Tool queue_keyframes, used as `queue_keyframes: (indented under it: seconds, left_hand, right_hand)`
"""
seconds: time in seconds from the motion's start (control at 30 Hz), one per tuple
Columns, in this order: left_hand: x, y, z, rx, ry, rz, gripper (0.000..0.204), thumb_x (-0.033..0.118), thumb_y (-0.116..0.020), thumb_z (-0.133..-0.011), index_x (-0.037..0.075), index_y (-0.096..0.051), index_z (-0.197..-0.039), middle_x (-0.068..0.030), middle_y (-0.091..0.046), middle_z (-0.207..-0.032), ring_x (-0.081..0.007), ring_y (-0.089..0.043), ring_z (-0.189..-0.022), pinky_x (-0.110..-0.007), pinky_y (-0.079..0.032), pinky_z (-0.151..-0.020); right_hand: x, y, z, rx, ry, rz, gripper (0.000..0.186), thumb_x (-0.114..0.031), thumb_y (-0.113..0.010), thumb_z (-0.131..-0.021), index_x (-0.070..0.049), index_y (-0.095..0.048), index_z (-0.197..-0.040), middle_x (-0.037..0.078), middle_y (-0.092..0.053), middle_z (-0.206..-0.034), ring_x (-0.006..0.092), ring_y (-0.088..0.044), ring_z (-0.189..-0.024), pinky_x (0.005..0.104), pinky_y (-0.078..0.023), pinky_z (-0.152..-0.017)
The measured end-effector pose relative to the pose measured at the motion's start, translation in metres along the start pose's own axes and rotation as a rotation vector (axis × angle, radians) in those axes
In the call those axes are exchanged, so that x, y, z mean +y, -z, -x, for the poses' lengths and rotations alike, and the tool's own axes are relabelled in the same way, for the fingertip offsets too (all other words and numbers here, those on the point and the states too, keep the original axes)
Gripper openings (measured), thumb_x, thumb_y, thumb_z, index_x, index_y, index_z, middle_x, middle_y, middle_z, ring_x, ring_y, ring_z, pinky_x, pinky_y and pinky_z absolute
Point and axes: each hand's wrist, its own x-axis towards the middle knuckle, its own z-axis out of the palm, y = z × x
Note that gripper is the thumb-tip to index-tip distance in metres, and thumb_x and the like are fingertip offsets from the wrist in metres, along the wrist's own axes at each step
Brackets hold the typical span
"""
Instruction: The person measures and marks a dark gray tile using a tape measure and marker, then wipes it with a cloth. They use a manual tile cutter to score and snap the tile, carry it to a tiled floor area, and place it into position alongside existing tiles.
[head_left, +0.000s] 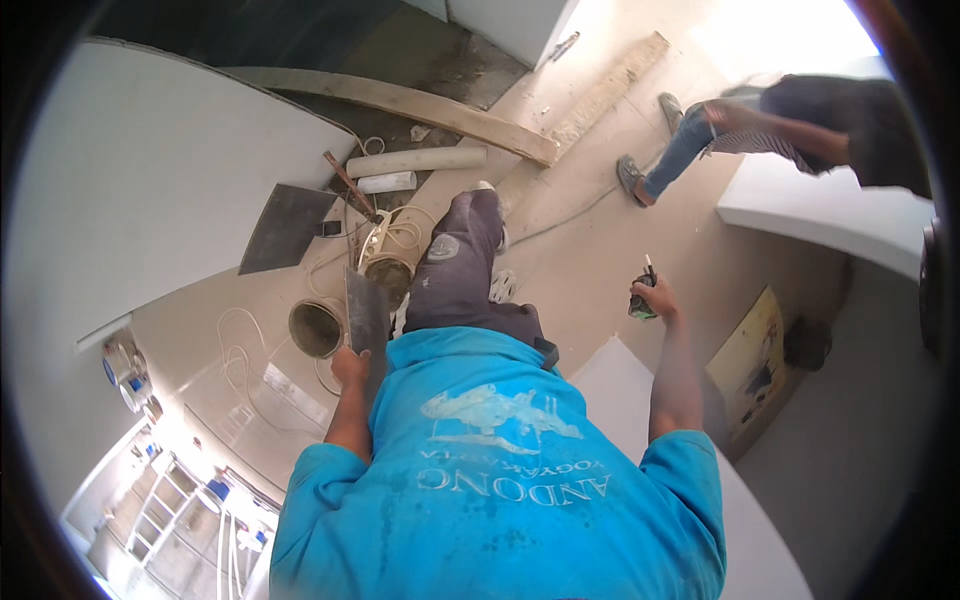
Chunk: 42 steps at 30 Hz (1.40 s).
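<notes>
In my left hand (350,368), low at my left side, is the edge of a dark grey flat panel (367,318). The panel stands almost upright beside my leg, its face seen at a slant. A bucket (316,328) with a dirty inside is just left of it, and another bucket (389,276) is partly hidden behind it. My right hand (657,297) is held out to the right, closed on a small black-and-green object (641,305) whose kind I cannot make out. A thin white stick (648,262) points up from those fingers.
A second dark panel (287,229) leans on the white wall at left. Long wooden planks (400,100) and a pale pipe (420,160) lie ahead. Loose cable (570,217) crosses the tiles. At right, another person (780,125) is near a white ledge (800,205).
</notes>
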Motion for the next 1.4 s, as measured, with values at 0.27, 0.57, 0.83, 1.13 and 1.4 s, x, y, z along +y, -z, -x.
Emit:
queue_keyframes:
  seconds: [0.27,0.57,0.83,1.13,1.4]
  left_hand:
    - [0.091,0.075,-0.036,-0.026,0.119,0.186,0.041,0.035,-0.077,-0.078,0.000,-0.070,-0.098,-0.0219,-0.070,-0.101,-0.0370,-0.067,-0.099,-0.045,-0.052,-0.086]
    - [0.181,0.213,-0.081,0.227,0.018,0.317,0.048,0.041,-0.073,-0.082,-0.006,-0.069,-0.091,-0.0262,-0.068,-0.084,-0.0425,-0.066,-0.087,-0.048,-0.050,-0.078]
    - [0.250,0.313,-0.148,0.467,-0.079,0.531,0.051,0.047,-0.071,-0.083,-0.004,-0.068,-0.085,-0.0237,-0.068,-0.080,-0.0414,-0.067,-0.078,-0.046,-0.051,-0.069]
    - [0.303,0.474,-0.191,0.526,-0.019,0.514,0.044,0.039,-0.072,-0.084,-0.004,-0.068,-0.087,-0.0243,-0.066,-0.087,-0.0436,-0.065,-0.083,-0.049,-0.051,-0.073]
    - [0.310,0.574,-0.210,0.650,0.063,0.667,0.037,0.033,-0.074,-0.082,-0.003,-0.068,-0.085,-0.0225,-0.067,-0.083,-0.0427,-0.065,-0.081,-0.048,-0.050,-0.072]
  right_hand:
    - [-0.127,0.023,-0.076,-0.174,-0.050,0.184,0.045,-0.027,-0.076,-0.069,0.000,-0.061,-0.102,0.013,-0.068,-0.083,0.0235,-0.067,-0.070,0.0392,-0.056,-0.062]
    - [-0.247,0.030,-0.078,-0.283,-0.236,0.242,0.025,-0.027,-0.073,-0.075,-0.003,-0.067,-0.083,0.007,-0.064,-0.072,0.0200,-0.063,-0.061,0.0379,-0.052,-0.048]
    - [-0.398,0.033,-0.156,-0.254,-0.124,0.649,0.066,-0.036,-0.076,-0.069,0.004,-0.053,-0.116,0.019,-0.067,-0.097,0.0287,-0.069,-0.085,0.0438,-0.059,-0.060]
    - [-0.610,0.027,-0.239,-0.369,0.418,0.611,0.053,-0.031,-0.078,-0.072,0.002,-0.057,-0.108,0.015,-0.069,-0.090,0.0226,-0.068,-0.082,0.0377,-0.055,-0.072]
    - [-0.794,-0.011,-0.240,-0.392,0.464,0.402,0.045,-0.024,-0.074,-0.074,0.001,-0.057,-0.107,0.012,-0.066,-0.093,0.0219,-0.066,-0.080,0.0345,-0.055,-0.070]
